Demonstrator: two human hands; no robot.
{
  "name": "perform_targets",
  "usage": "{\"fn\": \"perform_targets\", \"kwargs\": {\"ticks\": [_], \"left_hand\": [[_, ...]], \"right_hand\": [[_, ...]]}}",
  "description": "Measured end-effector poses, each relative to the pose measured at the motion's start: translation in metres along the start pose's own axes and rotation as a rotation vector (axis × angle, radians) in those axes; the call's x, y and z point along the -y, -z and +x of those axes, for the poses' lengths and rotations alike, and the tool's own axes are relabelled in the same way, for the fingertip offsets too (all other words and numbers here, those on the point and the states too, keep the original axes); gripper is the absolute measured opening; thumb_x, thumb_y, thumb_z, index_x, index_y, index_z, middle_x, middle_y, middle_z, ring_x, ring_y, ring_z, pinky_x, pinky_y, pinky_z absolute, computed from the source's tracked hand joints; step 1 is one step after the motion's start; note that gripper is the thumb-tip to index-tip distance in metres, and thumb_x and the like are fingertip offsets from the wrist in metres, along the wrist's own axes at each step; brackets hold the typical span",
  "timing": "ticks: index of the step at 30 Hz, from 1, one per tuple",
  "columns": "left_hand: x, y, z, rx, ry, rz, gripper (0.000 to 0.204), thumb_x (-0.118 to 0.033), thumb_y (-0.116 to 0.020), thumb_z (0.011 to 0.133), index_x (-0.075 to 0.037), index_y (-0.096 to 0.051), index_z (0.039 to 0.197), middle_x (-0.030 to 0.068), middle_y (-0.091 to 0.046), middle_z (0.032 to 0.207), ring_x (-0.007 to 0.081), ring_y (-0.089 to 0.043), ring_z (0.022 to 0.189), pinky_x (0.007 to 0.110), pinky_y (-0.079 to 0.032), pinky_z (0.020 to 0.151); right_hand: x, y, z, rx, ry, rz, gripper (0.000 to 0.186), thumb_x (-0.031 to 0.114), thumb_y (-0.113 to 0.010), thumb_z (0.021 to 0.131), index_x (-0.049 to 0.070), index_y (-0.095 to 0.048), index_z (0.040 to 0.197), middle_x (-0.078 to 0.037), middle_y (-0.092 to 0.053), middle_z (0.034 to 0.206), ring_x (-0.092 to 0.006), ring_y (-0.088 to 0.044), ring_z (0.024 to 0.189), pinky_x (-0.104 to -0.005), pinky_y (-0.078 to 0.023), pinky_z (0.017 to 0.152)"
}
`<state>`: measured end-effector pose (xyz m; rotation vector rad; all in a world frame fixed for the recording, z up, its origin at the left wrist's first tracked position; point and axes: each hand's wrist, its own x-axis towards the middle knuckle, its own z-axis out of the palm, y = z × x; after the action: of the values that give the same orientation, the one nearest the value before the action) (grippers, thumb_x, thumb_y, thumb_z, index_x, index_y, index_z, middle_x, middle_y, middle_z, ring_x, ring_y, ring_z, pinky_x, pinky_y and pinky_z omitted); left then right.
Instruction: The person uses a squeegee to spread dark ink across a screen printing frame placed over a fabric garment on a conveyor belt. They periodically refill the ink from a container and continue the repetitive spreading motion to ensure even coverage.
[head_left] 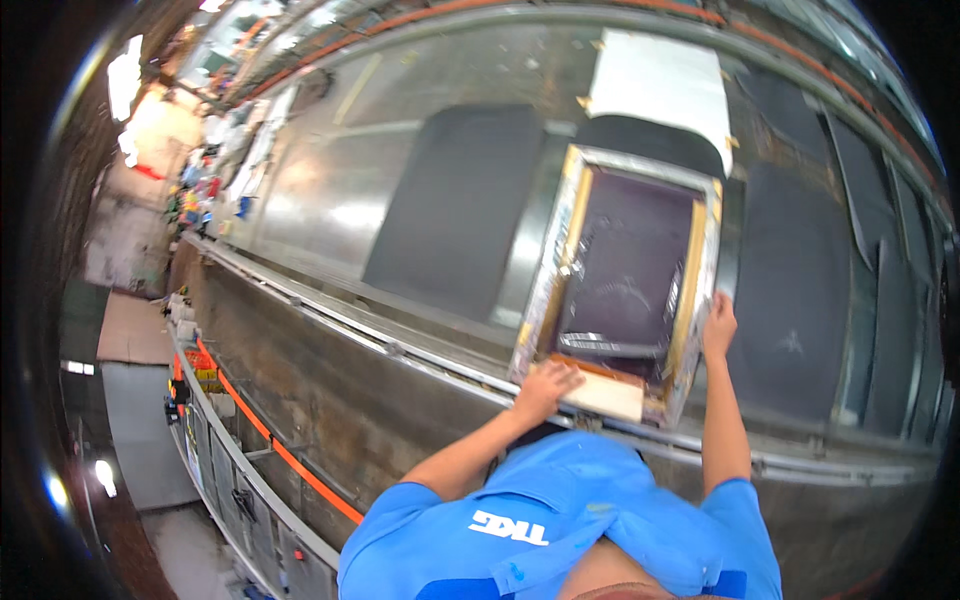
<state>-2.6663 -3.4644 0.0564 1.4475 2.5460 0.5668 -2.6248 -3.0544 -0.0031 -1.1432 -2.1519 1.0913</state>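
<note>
A screen printing frame [566,215] with worn, taped edges lies on the long table in front of me, over a black rounded sheet [655,140]. Its dark purple mesh [625,265] shows shiny smears of what looks like ink. A squeegee [603,392] with a pale wooden handle lies across the near end of the frame. My left hand [548,390] is closed on the squeegee's left end. At the frame's right side, my right hand [719,324] has its fingers closed on the outer edge.
Left of the frame lies another black sheet [455,210]; more black sheets [790,290] spread to the right. A white sheet [660,80] is beyond the frame. Metal rails [390,350] edge the table near me. An orange-striped rail [290,460] runs at the lower left.
</note>
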Motion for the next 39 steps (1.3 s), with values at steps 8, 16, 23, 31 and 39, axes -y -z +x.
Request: {"fn": "perform_targets", "kwargs": {"ticks": [8, 16, 23, 31, 39], "left_hand": [[0.031, -0.005, 0.091, -0.114, 0.045, 0.041, 0.055, 0.008, -0.059, 0.073, -0.014, -0.069, 0.123, 0.0085, -0.066, 0.129, 0.0315, -0.058, 0.120, 0.044, -0.045, 0.108], [0.080, 0.052, 0.260, -0.036, 0.133, -0.120, 0.034, -0.006, -0.065, 0.081, -0.019, -0.077, 0.111, 0.0055, -0.074, 0.112, 0.0297, -0.068, 0.102, 0.041, -0.055, 0.086], [0.071, 0.011, 0.212, -0.082, 0.063, -0.022, 0.036, 0.000, -0.065, 0.077, -0.018, -0.078, 0.106, 0.0028, -0.074, 0.111, 0.0266, -0.068, 0.099, 0.038, -0.055, 0.086], [0.039, 0.002, 0.114, -0.148, 0.027, -0.092, 0.047, 0.008, -0.067, 0.068, -0.013, -0.075, 0.109, 0.0043, -0.074, 0.114, 0.0264, -0.066, 0.108, 0.040, -0.052, 0.096], [0.091, 0.035, 0.282, -0.115, 0.085, -0.076, 0.037, -0.004, -0.066, 0.079, -0.020, -0.078, 0.111, 0.0107, -0.075, 0.101, 0.0334, -0.070, 0.095, 0.044, -0.056, 0.084]], "right_hand": [[0.024, 0.028, 0.008, 0.232, 0.249, -0.595, 0.039, 0.038, -0.060, 0.098, 0.010, -0.068, 0.124, -0.017, -0.060, 0.126, -0.0379, -0.057, 0.114, -0.0459, -0.048, 0.097], [0.131, -0.011, 0.060, 0.625, 0.554, -0.487, 0.056, 0.030, -0.079, 0.081, 0.007, -0.064, 0.130, -0.013, -0.062, 0.129, -0.0318, -0.057, 0.121, -0.0404, -0.047, 0.102], [0.075, -0.022, -0.010, 0.503, 0.511, -0.342, 0.050, 0.003, -0.077, 0.072, 0.003, -0.067, 0.121, -0.015, -0.064, 0.122, -0.0346, -0.059, 0.115, -0.0422, -0.049, 0.100], [0.077, 0.016, -0.103, 0.615, 0.417, -0.308, 0.056, -0.002, -0.075, 0.072, 0.004, -0.064, 0.126, -0.015, -0.061, 0.130, -0.0353, -0.058, 0.120, -0.0425, -0.047, 0.105], [0.089, -0.039, 0.071, 0.459, 0.609, -0.293, 0.041, 0.002, -0.071, 0.077, 0.005, -0.070, 0.117, -0.015, -0.068, 0.119, -0.0349, -0.063, 0.112, -0.0416, -0.050, 0.099]]}}
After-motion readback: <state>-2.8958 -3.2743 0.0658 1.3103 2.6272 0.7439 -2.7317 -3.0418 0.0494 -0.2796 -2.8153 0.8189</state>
